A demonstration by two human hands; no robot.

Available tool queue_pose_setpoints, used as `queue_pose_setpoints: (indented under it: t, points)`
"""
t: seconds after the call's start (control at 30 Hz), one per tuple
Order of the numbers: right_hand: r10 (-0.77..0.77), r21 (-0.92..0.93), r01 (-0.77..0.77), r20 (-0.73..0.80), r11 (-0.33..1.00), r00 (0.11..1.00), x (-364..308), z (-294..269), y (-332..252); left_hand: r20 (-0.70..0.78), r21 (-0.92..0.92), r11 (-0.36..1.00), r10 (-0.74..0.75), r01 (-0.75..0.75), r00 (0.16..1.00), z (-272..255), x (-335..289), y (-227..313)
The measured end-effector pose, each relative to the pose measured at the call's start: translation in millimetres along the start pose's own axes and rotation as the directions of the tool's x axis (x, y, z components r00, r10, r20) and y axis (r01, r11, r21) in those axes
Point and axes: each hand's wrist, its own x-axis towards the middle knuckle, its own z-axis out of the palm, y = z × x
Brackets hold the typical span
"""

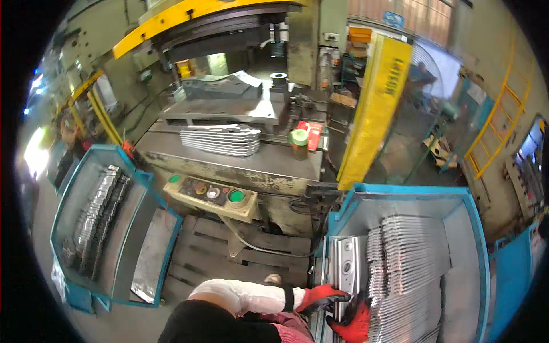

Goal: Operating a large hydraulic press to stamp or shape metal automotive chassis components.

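Note:
In red gloves with black palms and fingers, both my hands are at the left side of the right-hand blue bin (394, 191). A long stamped metal part (346, 260) with holes lies there, running toward me. My left hand (321, 298) grips its left edge, fingers reaching over the metal. Closer to me, my right hand (353, 324) has its fingers curled round the lower end, which the gloves partly hide. Dense rows of similar metal parts (409, 257) stand on edge just right of my hands. A white sleeve with a black band covers my left forearm.
A press with a lower die (223, 88) stands ahead; stacked metal parts (222, 142) and a green-topped container (299, 146) sit on its bed. Before it are a button control box (211, 196) and a slatted pallet (200, 251). Another blue bin (114, 151) is left, a yellow post (377, 106) right.

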Motion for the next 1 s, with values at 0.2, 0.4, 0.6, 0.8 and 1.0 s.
queue_pose_setpoints:
  t: [0.2, 0.4, 0.6, 0.8, 1.0]
  points:
    - [-0.148, -0.18, 0.174, 0.147, 0.968, 0.978, 65.1, 58.1, -52.5, -0.124, -0.207, 0.974, -0.118, 0.091, 0.985, -95.0, -56.6, 26.7]
    - [-0.233, -0.265, 0.313, 0.292, 0.912, 0.927, 168.3, 152.6, -129.1, -0.141, -0.898, 0.425, -0.518, 0.111, 0.844, -230.7, -127.4, 52.5]
    - [-0.402, -0.235, 0.518, 0.405, 0.822, 0.821, 266.8, 232.2, -242.7, -0.357, -0.916, 0.373, -0.584, -0.149, 0.729, -351.4, -191.8, 81.4]
    - [-0.46, -0.152, 0.606, 0.517, 0.781, 0.722, 348.6, 252.5, -307.5, -0.609, -0.685, 0.718, -0.47, -0.125, 0.639, -415.4, -220.8, 34.7]
    - [-0.638, -0.109, 0.785, 0.521, 0.61, 0.568, 455.7, 257.1, -362.5, -0.82, -0.441, 0.835, -0.225, -0.33, 0.526, -500.5, -175.3, 68.3]
